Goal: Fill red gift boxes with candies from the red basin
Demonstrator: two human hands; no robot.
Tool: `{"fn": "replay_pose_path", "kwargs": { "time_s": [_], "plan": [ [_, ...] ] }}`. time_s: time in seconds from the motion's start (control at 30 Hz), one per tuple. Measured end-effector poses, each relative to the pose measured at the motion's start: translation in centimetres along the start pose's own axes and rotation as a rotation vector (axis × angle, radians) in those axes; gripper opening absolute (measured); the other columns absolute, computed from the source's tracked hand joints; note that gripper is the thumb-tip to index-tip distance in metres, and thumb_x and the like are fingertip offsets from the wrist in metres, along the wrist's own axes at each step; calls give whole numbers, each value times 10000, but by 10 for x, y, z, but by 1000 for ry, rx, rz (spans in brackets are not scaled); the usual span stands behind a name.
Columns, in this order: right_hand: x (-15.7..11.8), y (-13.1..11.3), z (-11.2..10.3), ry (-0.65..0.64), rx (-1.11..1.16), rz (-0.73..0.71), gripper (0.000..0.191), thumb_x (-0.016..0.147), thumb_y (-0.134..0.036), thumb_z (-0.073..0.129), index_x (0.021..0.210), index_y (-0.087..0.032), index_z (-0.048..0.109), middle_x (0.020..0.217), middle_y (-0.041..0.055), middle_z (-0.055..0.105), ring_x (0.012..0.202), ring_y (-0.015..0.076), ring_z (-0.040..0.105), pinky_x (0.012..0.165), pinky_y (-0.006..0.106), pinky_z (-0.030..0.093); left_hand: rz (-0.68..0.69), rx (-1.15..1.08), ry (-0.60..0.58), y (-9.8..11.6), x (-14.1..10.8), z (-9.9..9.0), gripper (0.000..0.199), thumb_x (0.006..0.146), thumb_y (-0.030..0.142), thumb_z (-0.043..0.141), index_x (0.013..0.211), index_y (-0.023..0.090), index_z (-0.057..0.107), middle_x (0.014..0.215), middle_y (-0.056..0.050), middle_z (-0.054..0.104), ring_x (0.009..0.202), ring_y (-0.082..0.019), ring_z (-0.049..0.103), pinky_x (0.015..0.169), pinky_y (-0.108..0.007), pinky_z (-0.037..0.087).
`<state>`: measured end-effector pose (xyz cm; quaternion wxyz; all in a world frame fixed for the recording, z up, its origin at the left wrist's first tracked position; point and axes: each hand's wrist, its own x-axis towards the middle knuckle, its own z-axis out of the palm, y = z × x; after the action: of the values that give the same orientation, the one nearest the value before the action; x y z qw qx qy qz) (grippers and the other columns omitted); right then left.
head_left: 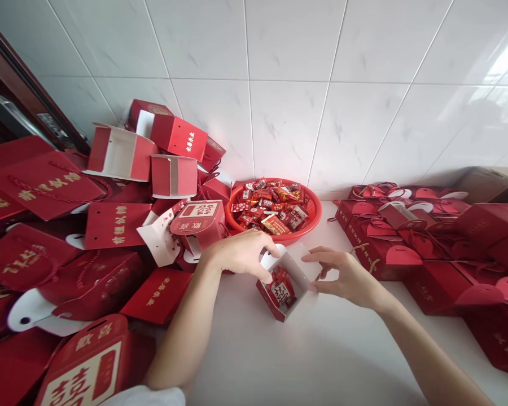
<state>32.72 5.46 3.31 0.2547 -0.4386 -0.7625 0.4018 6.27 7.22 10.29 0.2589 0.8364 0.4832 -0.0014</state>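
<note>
An open red box (283, 285) with white inner walls stands tilted on the white table (322, 349), and red wrapped sweets (280, 288) lie inside it. My left hand (241, 255) grips the box's left side, thumb and fingers at a white flap. On the other side, my right hand (342, 276) pinches the pale flap at the box's right edge between thumb and fingers. Just behind the box sits a round red basket (317, 213) full of wrapped sweets.
Many red boxes (118, 225), some open, are heaped at the left. Rows of red boxes with cords (385, 248) stand at the right, with a brown carton (486, 183) behind them. A tiled wall (288, 124) rises at the back.
</note>
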Motion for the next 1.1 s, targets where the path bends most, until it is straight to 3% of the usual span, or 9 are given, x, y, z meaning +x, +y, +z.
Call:
{"fn": "replay_pose_path", "kwargs": {
  "time_s": [0.2,0.37,0.47,0.6,0.7,0.9,1.0,1.1],
  "plan": [
    [-8,-4,1,97,-60,-107,359,776,-389,774,1118,-281,749,1140,55,693,784,166,618,756,335,567,71,-81,2,-6,7,-1,624,667,340,809,1270,219,701,1283,-39,675,1019,-228,669,819,-252,471],
    [-3,-1,7,55,-18,98,545,732,-431,792,1223,-222,681,1098,72,691,743,178,655,642,321,558,26,-121,-18,-12,11,0,646,785,561,725,1320,204,666,1308,-60,667,1066,-228,660,839,-250,463],
    [-2,2,10,15,29,145,632,726,-438,799,1287,-200,634,1087,77,696,734,186,673,606,316,557,5,-113,-39,-14,8,-2,706,762,632,725,1333,222,655,1371,-59,638,1124,-246,644,864,-256,461],
    [-3,6,11,88,-15,-5,560,744,-395,813,1261,-256,651,1161,57,681,805,178,663,732,347,587,18,-92,-81,-18,8,-2,754,677,545,821,1351,259,642,1403,-34,619,1181,-264,616,917,-259,452],
    [-5,5,13,147,-46,-189,462,799,-341,789,1239,-292,657,1177,37,687,900,181,657,850,357,579,-9,-68,-64,-19,15,2,664,712,473,800,1333,291,653,1390,-10,624,1220,-261,582,932,-263,447],
    [-5,-3,23,32,-37,-394,279,948,-315,650,1220,-251,654,1159,68,723,1105,202,660,955,345,547,9,-58,-47,-12,29,15,483,726,308,754,1206,308,702,1260,-7,665,1201,-251,576,901,-273,450],
    [-4,-1,28,-21,-73,-416,329,969,-407,615,1239,-225,662,1189,110,714,1172,230,642,975,367,543,-13,-57,-37,-10,32,19,511,714,276,739,1221,296,680,1278,-28,644,1201,-252,572,863,-278,457],
    [-1,2,30,-71,-103,-445,495,883,-568,673,1222,-207,684,1209,136,710,1217,276,612,1024,425,518,-21,-34,-30,-10,34,22,510,707,269,734,1211,273,658,1278,-40,638,1218,-265,559,873,-289,461]
  ]
}}
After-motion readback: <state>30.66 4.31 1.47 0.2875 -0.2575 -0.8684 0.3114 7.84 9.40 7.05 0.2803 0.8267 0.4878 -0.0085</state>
